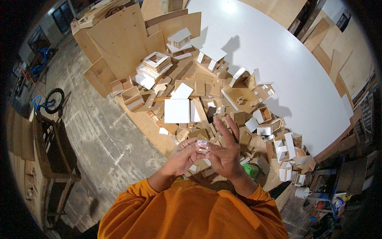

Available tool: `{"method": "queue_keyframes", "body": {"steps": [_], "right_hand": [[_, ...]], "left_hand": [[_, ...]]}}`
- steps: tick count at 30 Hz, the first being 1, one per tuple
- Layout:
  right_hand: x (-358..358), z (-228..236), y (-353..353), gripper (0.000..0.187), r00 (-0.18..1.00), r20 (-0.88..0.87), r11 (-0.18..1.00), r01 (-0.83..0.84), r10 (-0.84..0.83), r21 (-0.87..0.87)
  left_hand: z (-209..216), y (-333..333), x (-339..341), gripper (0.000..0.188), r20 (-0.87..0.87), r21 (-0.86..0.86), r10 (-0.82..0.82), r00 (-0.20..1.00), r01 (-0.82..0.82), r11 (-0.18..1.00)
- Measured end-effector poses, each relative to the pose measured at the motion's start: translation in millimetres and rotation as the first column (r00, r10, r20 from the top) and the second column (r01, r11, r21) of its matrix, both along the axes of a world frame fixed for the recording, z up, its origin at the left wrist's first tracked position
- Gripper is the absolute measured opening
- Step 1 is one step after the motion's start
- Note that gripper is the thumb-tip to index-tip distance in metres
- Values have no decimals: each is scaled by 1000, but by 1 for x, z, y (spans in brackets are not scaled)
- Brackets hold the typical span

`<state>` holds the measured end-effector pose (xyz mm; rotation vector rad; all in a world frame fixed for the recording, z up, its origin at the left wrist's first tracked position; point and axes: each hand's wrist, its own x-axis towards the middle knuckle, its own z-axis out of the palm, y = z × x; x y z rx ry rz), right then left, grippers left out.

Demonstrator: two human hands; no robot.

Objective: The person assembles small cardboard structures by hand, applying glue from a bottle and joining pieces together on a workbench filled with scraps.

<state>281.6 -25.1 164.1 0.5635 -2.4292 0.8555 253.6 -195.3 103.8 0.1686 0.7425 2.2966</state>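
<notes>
Close in front of my chest, both hands meet at a small, shiny, whitish thing (pixel 203 143) whose kind I cannot make out. My left hand (pixel 181 158) pinches it between thumb and fingers. From the other side, the thumb and index finger of my right hand (pixel 227 157) close on it, while the other fingers stretch up and apart. Just beyond lies a flat white square panel (pixel 177 111), with a smaller white panel (pixel 182 91) behind it. Wood offcuts and small box-like pieces spread over the table around and beneath my hands.
Small white model houses (pixel 212 53) stand toward the back, with stacked white frames (pixel 155 65) to their left. Large plywood sheets (pixel 117 42) lean at the far left. A big white board (pixel 274 51) covers the right. Something green (pixel 250 171) lies near my right wrist.
</notes>
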Motion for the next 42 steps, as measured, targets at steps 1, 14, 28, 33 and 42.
{"method": "queue_keyframes", "body": {"steps": [1,14,28,33,42], "right_hand": [[-1,0,-1,32,1000,-12,1000,2,-3,-19],[0,-1,3,27,998,56,985,28,-19,-170],[2,-9,1,25,996,82,972,64,-46,-225],[0,-19,6,29,996,76,975,68,-53,-210],[-1,-16,5,38,997,65,971,54,-39,-233]], "left_hand": [[0,1,0,25,16,10,4,1000,-4,1000],[14,2,0,33,-9,-22,-27,1000,27,999],[10,0,-1,24,-92,-39,-31,995,28,999],[6,2,-1,27,-121,-102,-10,993,-2,995],[15,-1,-5,38,-30,-64,-27,999,26,998]]}}
